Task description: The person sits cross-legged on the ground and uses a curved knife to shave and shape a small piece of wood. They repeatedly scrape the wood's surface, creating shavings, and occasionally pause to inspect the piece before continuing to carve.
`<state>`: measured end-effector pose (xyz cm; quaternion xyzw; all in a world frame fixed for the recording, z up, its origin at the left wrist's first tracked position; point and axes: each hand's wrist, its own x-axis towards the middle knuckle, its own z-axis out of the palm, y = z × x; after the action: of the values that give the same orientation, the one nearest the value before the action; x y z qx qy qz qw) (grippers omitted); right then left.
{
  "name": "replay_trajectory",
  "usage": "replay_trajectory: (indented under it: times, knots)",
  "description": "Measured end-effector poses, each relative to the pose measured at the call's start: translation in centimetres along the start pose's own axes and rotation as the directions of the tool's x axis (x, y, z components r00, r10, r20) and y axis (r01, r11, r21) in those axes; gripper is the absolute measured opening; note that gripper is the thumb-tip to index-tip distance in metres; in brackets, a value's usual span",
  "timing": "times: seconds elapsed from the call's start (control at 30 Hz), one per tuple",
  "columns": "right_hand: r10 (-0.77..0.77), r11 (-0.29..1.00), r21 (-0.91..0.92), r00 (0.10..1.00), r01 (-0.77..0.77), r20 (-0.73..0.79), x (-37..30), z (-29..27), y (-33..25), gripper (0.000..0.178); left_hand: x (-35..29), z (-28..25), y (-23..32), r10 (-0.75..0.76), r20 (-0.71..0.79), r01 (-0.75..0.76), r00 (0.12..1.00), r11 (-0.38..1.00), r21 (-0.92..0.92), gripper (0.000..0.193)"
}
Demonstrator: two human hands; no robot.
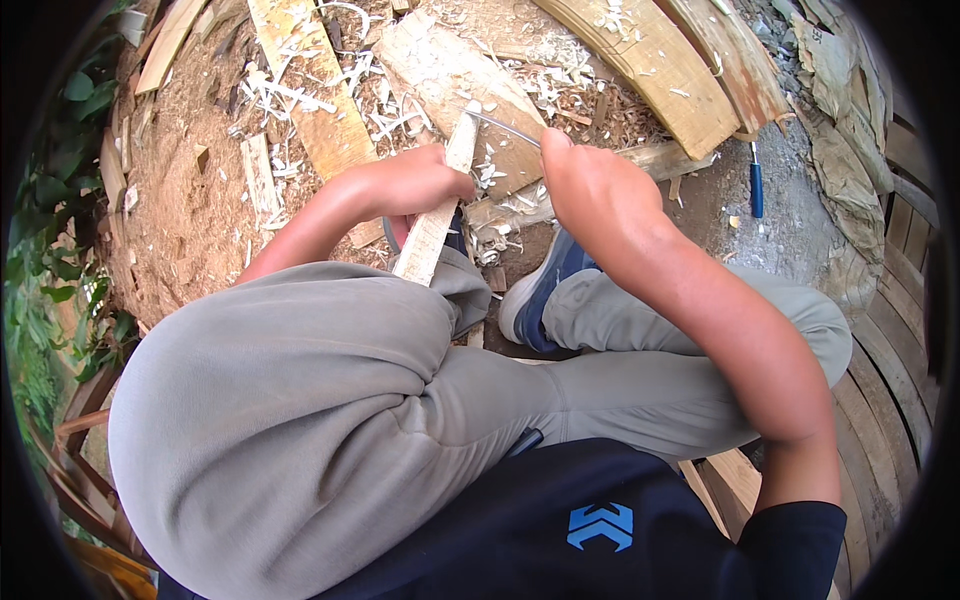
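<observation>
My left hand grips a pale wooden stick that stands tilted over my grey-trousered left knee. My right hand is closed around a thin metal blade, whose tip touches the top end of the stick. Pale wood shavings lie scattered on the ground just beyond both hands. My blue and white shoe rests on the ground below the right hand.
Curved wooden planks and flat boards lie ahead on sawdust-covered ground. A blue-handled tool lies at the right on grey ground. Wooden slats curve along the right edge; green leaves are at the left.
</observation>
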<state>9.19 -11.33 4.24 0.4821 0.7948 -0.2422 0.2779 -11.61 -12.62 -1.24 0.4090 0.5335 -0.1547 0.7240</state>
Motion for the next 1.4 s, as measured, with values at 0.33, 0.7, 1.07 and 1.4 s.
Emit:
replay_trajectory:
  times: [0.33, 0.7, 1.07, 1.4]
  knots:
    - [0.085, 0.996, -0.026, 0.996, -0.085, 0.023, 0.8, 0.3, -1.9, 0.018, -0.1, 0.3, 0.5, -0.010, -0.016, 0.009, 1.000, 1.000, -0.030, 0.052]
    - [0.078, 0.987, 0.145, 0.996, -0.071, -0.043, 2.4, 3.2, 1.8, 0.022, -0.1, 0.6, 0.0, 0.017, -0.053, -0.020, 0.998, 0.998, -0.056, 0.045]
    - [0.026, 0.987, 0.158, 1.000, -0.027, 0.007, -0.2, 1.6, 0.4, 0.013, -0.3, 0.9, -0.3, 0.043, -0.067, -0.051, 0.997, 0.990, -0.130, 0.047]
    - [0.169, 0.980, 0.086, 0.976, -0.182, 0.134, 0.6, 0.5, -3.7, 0.029, 0.7, 0.6, -1.7, 0.021, -0.044, -0.028, 0.999, 0.985, -0.170, 0.054]
